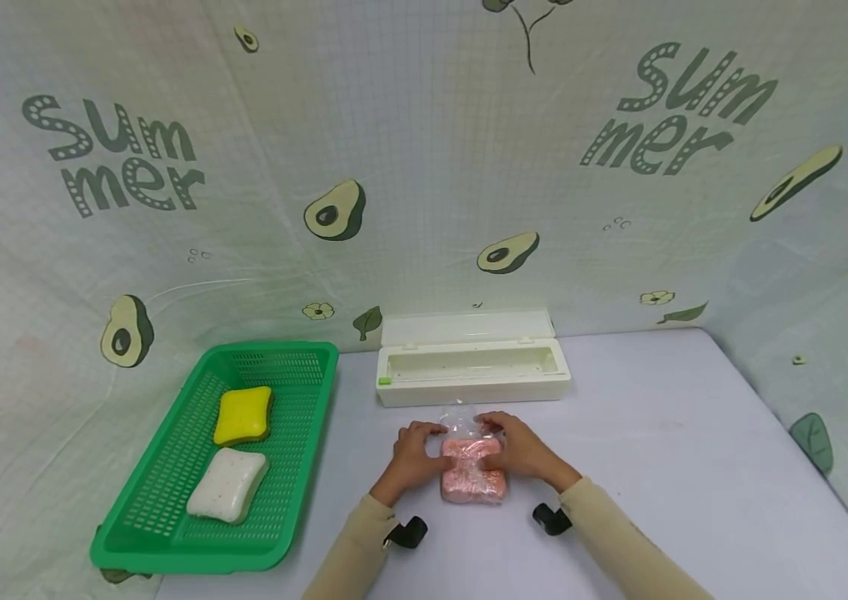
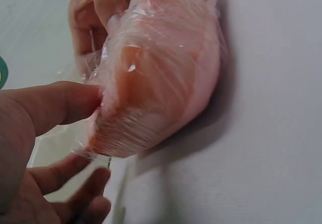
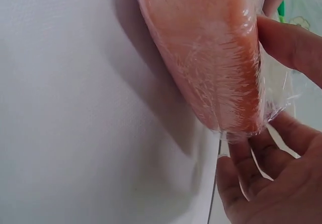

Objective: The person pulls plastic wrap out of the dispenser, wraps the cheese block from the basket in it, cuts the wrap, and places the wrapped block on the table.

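Observation:
A pink sponge wrapped in clear cling film lies in front of me, with a loose flap of the film spreading beyond its far edge. My left hand holds its left side, thumb on the sponge and index finger at the flap. From the right, my right hand grips it the same way. The left wrist view shows the left thumb pressing the wrapped sponge. In the right wrist view, the right thumb touches its film-covered edge, and several fingers curve below.
Behind the hands stands a white cling film box, its lid raised. To the left, a green basket holds a yellow sponge and a white sponge. A printed cloth hangs behind the white table.

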`<action>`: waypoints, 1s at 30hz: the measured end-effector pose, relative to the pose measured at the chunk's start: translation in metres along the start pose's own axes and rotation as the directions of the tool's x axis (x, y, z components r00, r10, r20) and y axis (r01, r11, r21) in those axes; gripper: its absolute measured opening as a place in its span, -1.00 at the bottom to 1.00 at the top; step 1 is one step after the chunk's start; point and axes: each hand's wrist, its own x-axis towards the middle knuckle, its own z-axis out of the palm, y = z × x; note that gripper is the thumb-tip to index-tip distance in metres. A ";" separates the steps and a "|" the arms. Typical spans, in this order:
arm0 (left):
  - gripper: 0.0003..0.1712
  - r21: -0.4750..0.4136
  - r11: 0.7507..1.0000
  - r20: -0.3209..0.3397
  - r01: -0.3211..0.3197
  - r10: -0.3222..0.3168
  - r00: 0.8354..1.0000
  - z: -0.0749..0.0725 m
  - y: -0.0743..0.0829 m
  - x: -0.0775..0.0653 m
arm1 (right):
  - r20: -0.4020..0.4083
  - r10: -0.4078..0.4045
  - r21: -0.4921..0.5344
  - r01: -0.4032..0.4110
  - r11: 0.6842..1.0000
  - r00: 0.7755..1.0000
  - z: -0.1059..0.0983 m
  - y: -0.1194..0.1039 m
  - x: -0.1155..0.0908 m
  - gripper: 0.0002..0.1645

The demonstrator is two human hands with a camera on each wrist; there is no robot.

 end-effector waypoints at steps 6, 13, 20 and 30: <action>-0.41 -0.099 0.994 -0.036 -0.056 0.052 0.998 0.002 -0.003 -0.004 | -0.050 -0.014 -0.026 0.013 1.000 0.999 0.001 0.001 -0.004 -0.35; -0.53 -0.023 0.964 -0.122 -0.266 0.261 0.957 0.007 -0.007 -0.008 | -0.140 -0.146 -0.061 0.139 0.988 0.979 0.007 0.004 -0.010 -0.44; -0.78 0.304 0.873 -0.153 -0.382 0.441 0.885 0.007 -0.002 -0.017 | -0.201 -0.431 -0.334 0.352 0.874 0.879 0.010 0.007 -0.016 -0.42; -0.74 0.661 0.617 0.016 -0.427 0.557 0.830 -0.005 0.005 -0.032 | -0.022 -0.625 -0.634 0.472 0.613 0.781 0.006 0.006 -0.023 -0.69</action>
